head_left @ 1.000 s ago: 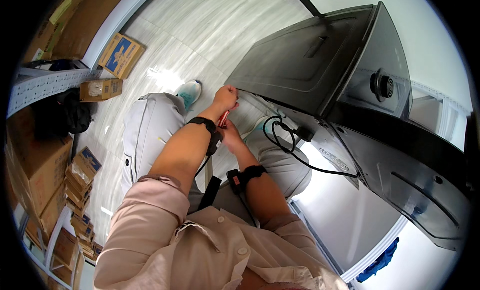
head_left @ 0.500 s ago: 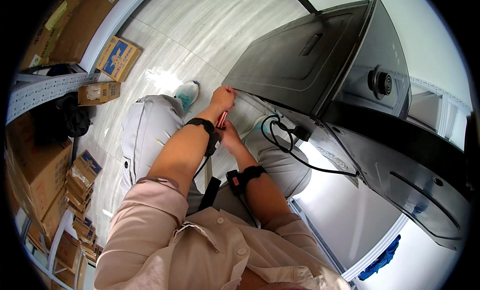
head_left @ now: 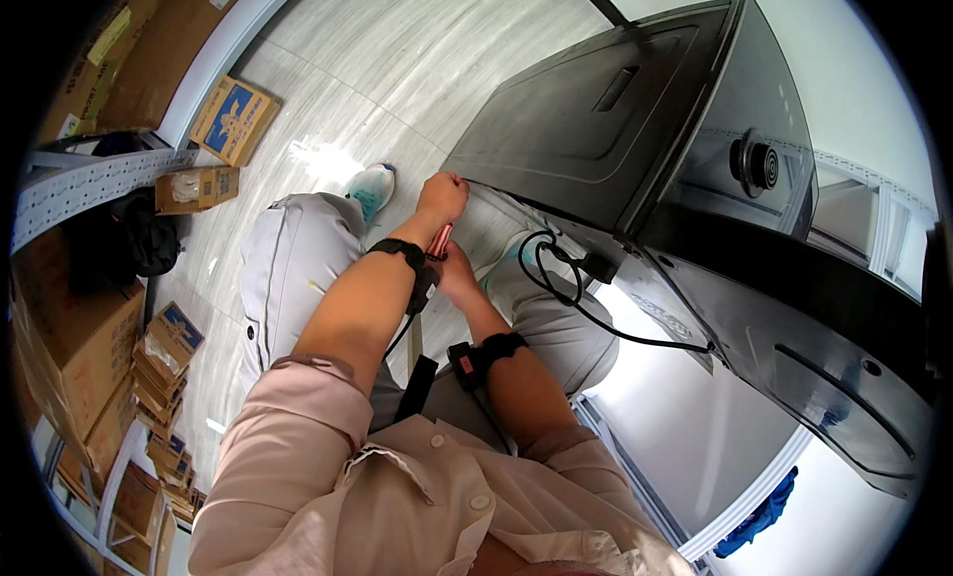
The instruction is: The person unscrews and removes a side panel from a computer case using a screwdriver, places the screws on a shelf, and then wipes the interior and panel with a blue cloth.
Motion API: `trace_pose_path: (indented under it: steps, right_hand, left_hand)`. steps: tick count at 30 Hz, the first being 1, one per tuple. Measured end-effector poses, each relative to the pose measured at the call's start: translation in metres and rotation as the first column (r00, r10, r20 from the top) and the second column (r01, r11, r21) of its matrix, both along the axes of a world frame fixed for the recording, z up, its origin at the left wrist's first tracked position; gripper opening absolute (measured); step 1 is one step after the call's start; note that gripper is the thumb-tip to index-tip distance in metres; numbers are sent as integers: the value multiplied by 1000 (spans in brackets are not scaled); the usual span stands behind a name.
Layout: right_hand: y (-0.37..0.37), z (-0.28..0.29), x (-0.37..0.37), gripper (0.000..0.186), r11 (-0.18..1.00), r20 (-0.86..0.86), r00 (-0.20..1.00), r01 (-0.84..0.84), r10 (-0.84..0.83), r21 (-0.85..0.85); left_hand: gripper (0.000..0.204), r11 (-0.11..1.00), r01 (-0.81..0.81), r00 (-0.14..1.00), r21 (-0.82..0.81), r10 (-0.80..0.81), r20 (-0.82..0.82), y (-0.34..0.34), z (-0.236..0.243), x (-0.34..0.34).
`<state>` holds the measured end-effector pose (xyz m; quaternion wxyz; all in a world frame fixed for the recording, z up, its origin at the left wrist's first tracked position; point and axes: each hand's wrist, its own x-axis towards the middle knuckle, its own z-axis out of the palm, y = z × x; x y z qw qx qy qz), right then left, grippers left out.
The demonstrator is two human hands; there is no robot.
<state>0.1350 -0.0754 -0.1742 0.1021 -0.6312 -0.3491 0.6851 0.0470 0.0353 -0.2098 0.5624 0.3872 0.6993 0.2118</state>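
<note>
My left hand is closed at the near lower corner of a large black appliance. Its fingertips face the appliance's edge, and what they pinch, if anything, is hidden. Just below it, my right hand is closed around a tool with a red handle. The tool points up toward my left hand; its working end is out of sight. The appliance has a flat panel with a recessed grip and a dark glass face carrying a round knob. A looped black power cord with a plug hangs by its side.
Small cardboard boxes lie on the grey floor at the left. A metal shelf holds larger cartons and a black bag. My knees are bent on both sides of my hands. Blue cloth lies at lower right.
Both hands stay at the appliance's corner. The red-handled tool has turned or shifted very slightly in my right hand.
</note>
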Motion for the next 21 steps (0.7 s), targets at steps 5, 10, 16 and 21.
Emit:
trace_pose_path:
  steps: [5,10,16,21]
  right_hand:
    - [4,12,-5,36,999,-7,1000,-1,1,-39]
    - [2,8,-1,38,1000,-65,998,10,-11,-26]
    - [0,18,-7,51,950,-252,922,252,-293,-184]
    - [2,30,-7,52,947,-295,907,244,-299,-210]
  left_hand:
    - [26,999,15,999,-43,-14,40,1,-8,-1]
    - [26,982,-54,973,-180,93,213,3,20,1]
    - [24,958,-148,910,-247,230,345,3,25,0]
    - [29,976,-140,922,-165,189,338,-2,15,0]
